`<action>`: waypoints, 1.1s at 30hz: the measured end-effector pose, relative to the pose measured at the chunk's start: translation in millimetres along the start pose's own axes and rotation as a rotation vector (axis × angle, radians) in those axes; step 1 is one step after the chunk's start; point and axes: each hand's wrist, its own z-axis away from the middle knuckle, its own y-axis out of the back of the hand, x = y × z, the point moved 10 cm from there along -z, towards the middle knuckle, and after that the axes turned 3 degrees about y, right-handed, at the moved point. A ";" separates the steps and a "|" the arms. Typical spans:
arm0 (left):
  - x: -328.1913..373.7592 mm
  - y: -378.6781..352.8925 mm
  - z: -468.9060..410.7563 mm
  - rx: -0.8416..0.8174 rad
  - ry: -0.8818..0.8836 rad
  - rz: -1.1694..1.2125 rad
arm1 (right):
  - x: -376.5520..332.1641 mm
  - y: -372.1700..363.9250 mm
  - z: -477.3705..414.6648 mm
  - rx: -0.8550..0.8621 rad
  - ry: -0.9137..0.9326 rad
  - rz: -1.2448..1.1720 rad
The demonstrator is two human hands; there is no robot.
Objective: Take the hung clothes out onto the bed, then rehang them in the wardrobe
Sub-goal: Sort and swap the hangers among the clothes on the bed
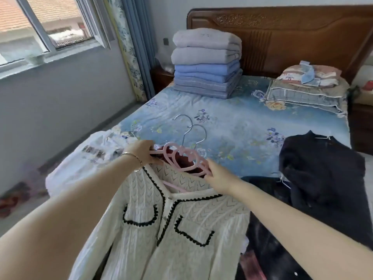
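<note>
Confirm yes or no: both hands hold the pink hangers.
Yes: the left hand and right hand each grip an end of the pink hangers.

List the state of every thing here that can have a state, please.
left hand: shut on pink hangers
right hand: shut on pink hangers
pink hangers: two, held together
white cardigan: on hanger, buttoned
dark garment: lying crumpled on bed
white garment: lying on bed edge
blankets: folded, stacked
window: partly open

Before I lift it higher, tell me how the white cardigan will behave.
The cardigan looks floppy: open knit, draping off its pink hanger. Probably light. The loose weave may snag on the metal hooks. The left hand and right hand hold the hanger's ends, so it should hang steady.
</note>
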 end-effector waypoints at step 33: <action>150.2 -442.4 -243.4 -0.576 -0.379 0.037 | 442.2 -92.4 -104.6 0.189 -0.748 0.065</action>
